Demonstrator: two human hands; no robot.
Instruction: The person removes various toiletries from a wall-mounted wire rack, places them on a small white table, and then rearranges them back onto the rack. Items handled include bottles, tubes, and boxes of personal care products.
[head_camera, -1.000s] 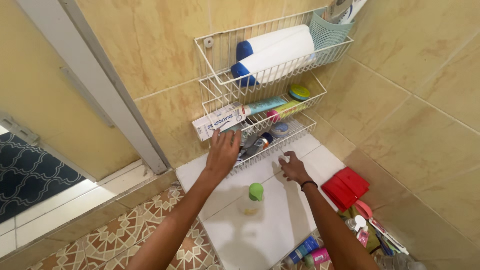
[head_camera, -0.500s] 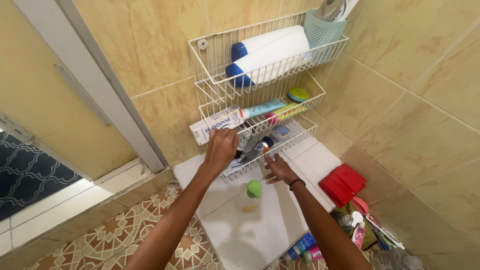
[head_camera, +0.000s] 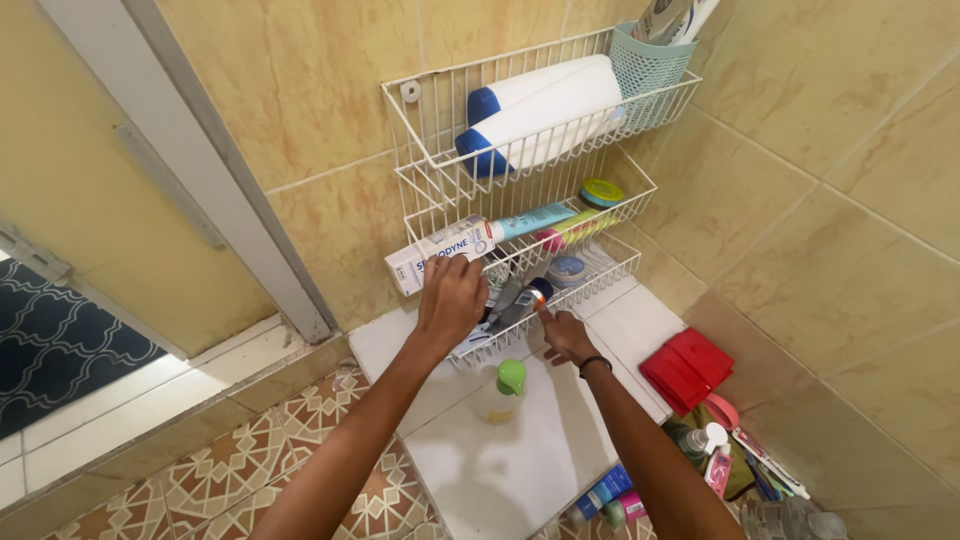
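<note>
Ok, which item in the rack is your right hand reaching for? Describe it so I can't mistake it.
Find the white wire rack on the tan tiled wall, then drop to its lowest shelf. The right hand reaches up to a dark slim tube lying slantwise there. Its orange-and-blue capped end sets it apart from the round blue-lidded tin beside it.

long white toothpaste box with blue print, flat on middle wire shelf

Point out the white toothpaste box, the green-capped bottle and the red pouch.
toothpaste box (head_camera: 440, 256): head view, middle of its white front face.
green-capped bottle (head_camera: 511, 377): head view, on the green cap.
red pouch (head_camera: 690, 370): head view, centre of its top flap.
</note>
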